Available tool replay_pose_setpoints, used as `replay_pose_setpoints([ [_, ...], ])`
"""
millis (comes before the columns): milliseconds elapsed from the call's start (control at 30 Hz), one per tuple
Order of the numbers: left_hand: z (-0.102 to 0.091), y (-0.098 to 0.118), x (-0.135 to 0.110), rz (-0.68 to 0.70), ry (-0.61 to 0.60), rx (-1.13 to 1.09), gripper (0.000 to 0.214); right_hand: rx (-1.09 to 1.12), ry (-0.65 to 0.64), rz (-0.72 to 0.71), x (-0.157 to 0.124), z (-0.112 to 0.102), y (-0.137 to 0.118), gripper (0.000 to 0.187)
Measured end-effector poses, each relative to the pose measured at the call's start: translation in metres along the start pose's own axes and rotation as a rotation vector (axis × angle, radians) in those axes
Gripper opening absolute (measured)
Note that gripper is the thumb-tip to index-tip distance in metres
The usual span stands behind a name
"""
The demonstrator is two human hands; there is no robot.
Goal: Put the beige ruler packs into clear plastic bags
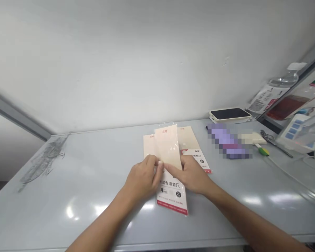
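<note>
Three flat clear-wrapped packs with pale cards and red-edged printed labels lie fanned on the grey table [68, 182]. The top pack [170, 154] runs toward me. A second pack [193, 147] pokes out to its right, and a third pack [148, 145] shows at its left. My left hand [143, 178] is curled, its fingers pinching the top pack's left edge. My right hand [191, 173] rests on the packs, forefinger stretched left across the top pack and touching my left fingertips.
A phone [229, 114] lies face up at the back right by the wall. Beside it are a blurred purple item [227, 141], a small green-tipped tool [262, 150], scissors [274, 141], a cable [291, 175], a plastic bottle [274, 91] and a shelf edge.
</note>
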State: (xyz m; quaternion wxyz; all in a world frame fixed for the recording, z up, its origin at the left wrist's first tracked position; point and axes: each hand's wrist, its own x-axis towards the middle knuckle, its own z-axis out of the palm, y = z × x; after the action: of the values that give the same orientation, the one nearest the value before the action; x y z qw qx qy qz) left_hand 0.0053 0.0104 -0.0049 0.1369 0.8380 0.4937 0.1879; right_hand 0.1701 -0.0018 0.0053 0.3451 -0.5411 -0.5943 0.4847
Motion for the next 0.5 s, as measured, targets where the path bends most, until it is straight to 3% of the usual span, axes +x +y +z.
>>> replay_pose_setpoints([
  [367,-0.001,-0.007,-0.003,0.189,-0.027,0.078,0.016,-0.156,-0.009,0.016,-0.007,0.0,0.001,0.029],
  [500,-0.008,-0.011,-0.001,0.191,-0.143,0.002,0.019,-0.185,-0.053,0.043,-0.01,-0.002,0.0,0.031],
])
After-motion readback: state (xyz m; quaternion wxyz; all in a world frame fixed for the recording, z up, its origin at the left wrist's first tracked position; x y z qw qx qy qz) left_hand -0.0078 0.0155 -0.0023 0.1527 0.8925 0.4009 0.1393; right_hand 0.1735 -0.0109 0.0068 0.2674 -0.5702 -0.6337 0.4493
